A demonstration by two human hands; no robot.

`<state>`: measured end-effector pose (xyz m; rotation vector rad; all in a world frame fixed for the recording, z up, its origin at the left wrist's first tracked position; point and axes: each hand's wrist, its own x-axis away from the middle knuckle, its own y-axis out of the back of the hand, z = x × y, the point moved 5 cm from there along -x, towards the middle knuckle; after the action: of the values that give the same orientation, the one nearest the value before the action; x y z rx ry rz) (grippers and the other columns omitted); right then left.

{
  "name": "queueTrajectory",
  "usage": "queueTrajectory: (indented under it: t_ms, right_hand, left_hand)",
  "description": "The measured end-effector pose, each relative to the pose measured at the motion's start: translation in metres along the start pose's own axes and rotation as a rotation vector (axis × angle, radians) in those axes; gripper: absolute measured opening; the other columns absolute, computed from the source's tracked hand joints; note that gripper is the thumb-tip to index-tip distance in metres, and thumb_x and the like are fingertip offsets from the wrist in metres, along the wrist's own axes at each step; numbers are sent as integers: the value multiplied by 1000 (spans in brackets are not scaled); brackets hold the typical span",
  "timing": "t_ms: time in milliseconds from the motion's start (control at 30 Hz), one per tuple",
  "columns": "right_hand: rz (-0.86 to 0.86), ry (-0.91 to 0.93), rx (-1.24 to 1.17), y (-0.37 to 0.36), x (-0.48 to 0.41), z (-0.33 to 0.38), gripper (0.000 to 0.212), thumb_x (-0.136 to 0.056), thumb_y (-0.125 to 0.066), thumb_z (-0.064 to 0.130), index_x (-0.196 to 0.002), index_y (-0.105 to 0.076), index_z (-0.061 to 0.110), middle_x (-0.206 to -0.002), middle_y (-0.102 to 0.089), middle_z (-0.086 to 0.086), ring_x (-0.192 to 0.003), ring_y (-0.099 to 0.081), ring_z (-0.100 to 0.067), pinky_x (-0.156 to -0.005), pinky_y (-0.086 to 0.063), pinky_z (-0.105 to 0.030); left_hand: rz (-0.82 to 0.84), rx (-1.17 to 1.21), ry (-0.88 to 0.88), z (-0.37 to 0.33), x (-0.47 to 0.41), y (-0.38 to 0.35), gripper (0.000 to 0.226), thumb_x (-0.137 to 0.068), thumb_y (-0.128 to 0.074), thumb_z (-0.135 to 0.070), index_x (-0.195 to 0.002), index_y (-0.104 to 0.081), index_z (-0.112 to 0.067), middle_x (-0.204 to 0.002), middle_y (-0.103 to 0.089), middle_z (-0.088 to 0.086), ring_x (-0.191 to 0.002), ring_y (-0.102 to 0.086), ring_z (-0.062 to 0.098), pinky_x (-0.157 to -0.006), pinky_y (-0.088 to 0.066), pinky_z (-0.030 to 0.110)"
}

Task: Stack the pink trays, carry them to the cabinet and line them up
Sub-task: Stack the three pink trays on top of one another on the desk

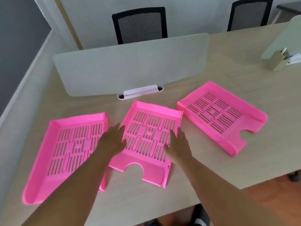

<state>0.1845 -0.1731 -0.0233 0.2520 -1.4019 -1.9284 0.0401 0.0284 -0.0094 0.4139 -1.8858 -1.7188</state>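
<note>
Head view: three slotted pink trays (pixel 151 141); spread fingers (pixel 119 129) empty above middle one.

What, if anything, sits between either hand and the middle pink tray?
Nothing visible. The left hand hovers open at the left wall of the middle tray, the right hand open at its right wall. The left tray and right tray lie apart on the desk.

Just one view here, head-mounted wide-angle, looking forward and steeply down at the surface (pixel 211 160) from close up, divider screen (pixel 130 66) and office chairs (pixel 140 25) at the far side.
</note>
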Motion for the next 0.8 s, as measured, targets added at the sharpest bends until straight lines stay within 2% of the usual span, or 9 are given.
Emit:
queueTrajectory:
  t_ms: [67, 200, 333, 467, 600, 800]
  right_hand:
    - [44, -37, -41, -16, 5, -1, 72, -98, -49, 29, -157, -12, 14, -164, 3, -20, -152, -3, -37, -122, -17, -49]
    - [74, -18, 3, -46, 12, -12, 79, -97, -52, 17, -158, -1, 13, -163, 17, -19, -152, 5, -34, -122, -21, -47]
    - [68, 67, 104, -41, 6, -27, 75, -99, -48, 13, -157, 1, 10, -161, 21, -20, -151, 8, -34, -122, -20, -48]
    - [119, 143, 194, -27, -12, -51, 76, -100, -44, 15, -156, 7, 9, -148, 36, -13, -151, 13, -33, -123, -16, -48]
    - [150, 236, 255, -14, -31, -73, 72, -102, -40, 19, -156, 6, 8, -147, 39, -12, -151, 14, -33, -123, -15, -47]
    - [198, 350, 308, -1, -47, -86, 69, -104, -36, 21, -155, 8, 9, -156, 35, -16, -149, 18, -29, -123, -18, -41]
  left_hand:
    - [66, -1, 43, 3, 0, -13, 58, -96, -47, -30, -147, -26, -13, -158, -25, 15, -131, -46, 31, -93, -54, 42]
    - [136, 83, 137, 9, 3, -46, 62, -97, -47, -28, -150, -18, -14, -161, -12, 16, -117, -58, 30, -75, -61, 34]
    - [79, 101, 171, -1, 16, -51, 64, -98, -45, -27, -152, -13, -13, -158, -19, 13, -106, -62, 26, -61, -56, 27]
    - [43, 75, 176, -21, 36, -60, 71, -99, -40, -28, -154, 2, -14, -162, -8, 9, -126, -49, 27, -67, -58, 24]
    - [34, 130, 196, -43, 56, -78, 77, -97, -38, -24, -153, 14, -15, -164, 8, 7, -131, -43, 22, -58, -54, 19]
    - [-14, 195, 293, -71, 72, -90, 73, -96, -39, -23, -155, 1, -7, -163, -6, 15, -136, -42, 30, -83, -58, 28]
